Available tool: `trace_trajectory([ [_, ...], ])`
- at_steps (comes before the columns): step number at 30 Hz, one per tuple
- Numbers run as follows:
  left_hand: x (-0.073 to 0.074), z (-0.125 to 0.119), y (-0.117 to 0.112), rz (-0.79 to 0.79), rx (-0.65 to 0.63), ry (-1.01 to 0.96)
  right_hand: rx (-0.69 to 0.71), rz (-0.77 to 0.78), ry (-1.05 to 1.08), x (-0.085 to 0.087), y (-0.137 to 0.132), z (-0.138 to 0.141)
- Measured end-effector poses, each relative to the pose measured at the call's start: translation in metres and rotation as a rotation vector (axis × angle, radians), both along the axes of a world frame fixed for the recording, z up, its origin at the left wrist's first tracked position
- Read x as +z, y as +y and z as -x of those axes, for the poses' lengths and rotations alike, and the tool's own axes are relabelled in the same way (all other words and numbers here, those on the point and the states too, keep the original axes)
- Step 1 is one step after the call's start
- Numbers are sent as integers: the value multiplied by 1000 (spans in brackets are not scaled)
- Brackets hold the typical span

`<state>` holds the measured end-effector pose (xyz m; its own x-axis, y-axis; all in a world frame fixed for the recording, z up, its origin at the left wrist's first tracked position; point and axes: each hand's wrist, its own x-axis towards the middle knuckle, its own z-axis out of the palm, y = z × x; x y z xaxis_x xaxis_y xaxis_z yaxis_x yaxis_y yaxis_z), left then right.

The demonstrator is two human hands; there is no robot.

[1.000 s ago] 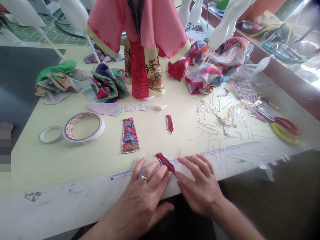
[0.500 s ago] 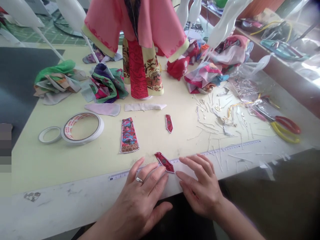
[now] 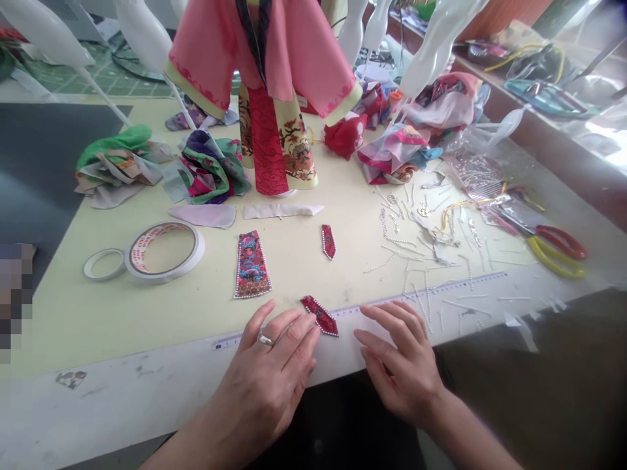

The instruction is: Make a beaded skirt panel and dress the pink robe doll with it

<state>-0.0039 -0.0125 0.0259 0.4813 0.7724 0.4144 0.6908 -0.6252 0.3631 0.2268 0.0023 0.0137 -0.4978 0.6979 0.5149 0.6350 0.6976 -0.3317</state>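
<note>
Along the red patch [image 3: 321, 318], bead edging appears already set; at the table's [image 3: 147, 326] 6 o'clock it is touched by the left hand's [image 3: 274, 372] loosely extended fingers. The right hand's [image 3: 404, 362] are held apart, empty. Bead strips [image 3: 403, 242] are left loose at 3 o'clock.

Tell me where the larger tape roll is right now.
In the head view, the larger tape roll lies on the table's left side, between the smaller roll and the blue-and-red patterned piece.

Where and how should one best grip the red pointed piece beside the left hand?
Probably by the pointed end, pinched edge to edge from the right: the red pointed piece lies flat, that end faces the near right, and the left hand is at its left edge.
</note>
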Motion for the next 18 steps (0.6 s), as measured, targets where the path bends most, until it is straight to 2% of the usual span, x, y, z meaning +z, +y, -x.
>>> trace_trajectory([
  [10, 0, -4, 12, -5, -76, 205, 24, -48, 66, -6, -20, -11],
  [15, 4, 1, 17, 53, -147, 193, 38, -63, 85, -8, -23, -11],
  [18, 7, 4, 16, 70, -129, 104, 35, -68, 88, -9, -24, -10],
])
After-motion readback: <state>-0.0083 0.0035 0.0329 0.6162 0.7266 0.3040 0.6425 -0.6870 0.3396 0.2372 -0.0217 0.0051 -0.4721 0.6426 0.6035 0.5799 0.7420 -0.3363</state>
